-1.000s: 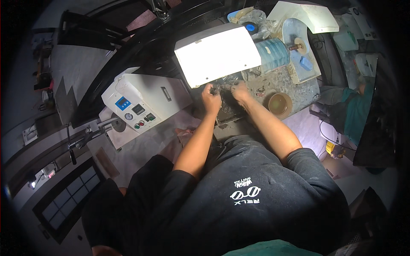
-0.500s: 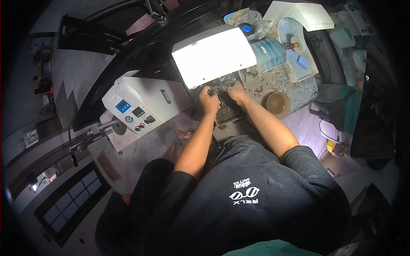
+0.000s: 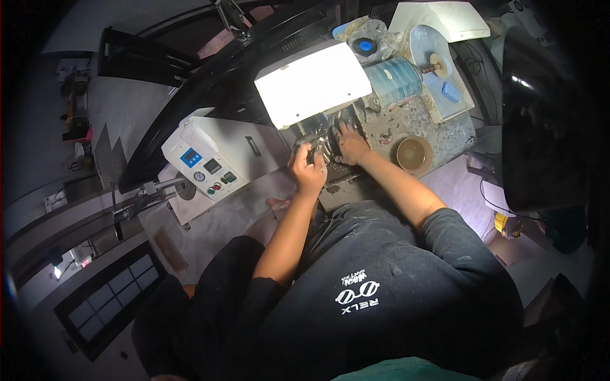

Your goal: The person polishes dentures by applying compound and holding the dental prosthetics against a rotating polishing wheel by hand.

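My left hand is raised at the front left corner of the white machine hood, closed around a small, dark, wet-looking piece whose shape is partly hidden by my fingers. Beside it, my right hand has its fingers stretched forward at the dark, wet working area under the hood, with nothing visibly gripped. Both hands have grey smears. A brown round bowl of murky liquid stands to the right on the dirty grey worktop.
A white control-panel machine stands left, with a metal arm. Right of the hood are a water jug, a wheel on a spindle, a blue block and plastic bags. A large dark panel fills the right side.
My left hand has drawn slightly toward me and down from under the hood, with the piece. My right hand has loosened from its curled hold, fingers now stretched out.
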`<move>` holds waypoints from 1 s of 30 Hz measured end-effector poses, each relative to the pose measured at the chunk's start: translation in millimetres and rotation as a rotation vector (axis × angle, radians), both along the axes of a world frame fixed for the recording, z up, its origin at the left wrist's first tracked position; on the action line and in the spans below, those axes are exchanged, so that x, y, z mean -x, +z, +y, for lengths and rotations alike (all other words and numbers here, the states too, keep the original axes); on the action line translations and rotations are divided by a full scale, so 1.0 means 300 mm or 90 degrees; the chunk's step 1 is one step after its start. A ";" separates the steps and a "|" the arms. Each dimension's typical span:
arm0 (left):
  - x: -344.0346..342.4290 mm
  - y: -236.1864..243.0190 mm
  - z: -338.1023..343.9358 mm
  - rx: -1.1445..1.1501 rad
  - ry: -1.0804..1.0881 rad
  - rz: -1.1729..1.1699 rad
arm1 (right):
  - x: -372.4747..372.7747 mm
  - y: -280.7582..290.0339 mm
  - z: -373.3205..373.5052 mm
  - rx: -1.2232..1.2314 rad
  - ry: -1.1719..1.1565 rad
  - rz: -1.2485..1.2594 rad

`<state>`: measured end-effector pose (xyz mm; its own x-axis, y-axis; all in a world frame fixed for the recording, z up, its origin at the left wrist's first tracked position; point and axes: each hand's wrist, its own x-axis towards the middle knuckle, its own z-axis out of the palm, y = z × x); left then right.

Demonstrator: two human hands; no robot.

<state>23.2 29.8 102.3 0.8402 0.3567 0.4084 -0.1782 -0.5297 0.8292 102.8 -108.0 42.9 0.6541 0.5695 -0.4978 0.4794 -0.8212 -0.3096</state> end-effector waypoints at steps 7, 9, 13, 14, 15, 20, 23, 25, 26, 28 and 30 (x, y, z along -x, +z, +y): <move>0.004 0.408 -0.069 -0.128 -0.028 -0.155 | 0.128 -0.117 -0.064 -0.146 0.028 -0.104; 0.006 0.486 -0.093 -0.124 -0.071 -0.196 | 0.142 -0.138 -0.070 -0.194 -0.006 -0.105; 0.025 0.564 -0.140 -0.040 -0.139 -0.194 | 0.161 -0.135 -0.090 -0.223 -0.001 -0.120; 0.026 0.579 -0.153 -0.045 -0.143 -0.195 | 0.161 -0.141 -0.092 -0.227 0.007 -0.133; 0.026 0.593 -0.168 -0.005 -0.149 -0.204 | 0.161 -0.146 -0.096 -0.232 0.003 -0.134; 0.038 0.635 -0.215 0.015 -0.149 -0.222 | 0.160 -0.120 -0.115 -0.198 -0.003 -0.105; 0.063 0.673 -0.235 -0.035 -0.139 -0.233 | 0.162 -0.114 -0.124 -0.221 -0.032 -0.095; 0.056 0.690 -0.242 -0.113 -0.089 -0.273 | 0.158 -0.107 -0.128 -0.243 -0.038 -0.088; 0.054 0.695 -0.243 -0.115 -0.091 -0.274 | 0.156 -0.103 -0.132 -0.261 -0.043 -0.079; 0.051 0.700 -0.250 -0.144 -0.112 -0.306 | 0.160 -0.126 -0.131 -0.290 -0.088 -0.067; 0.051 0.708 -0.263 -0.152 -0.118 -0.306 | 0.162 -0.149 -0.139 -0.318 -0.135 -0.054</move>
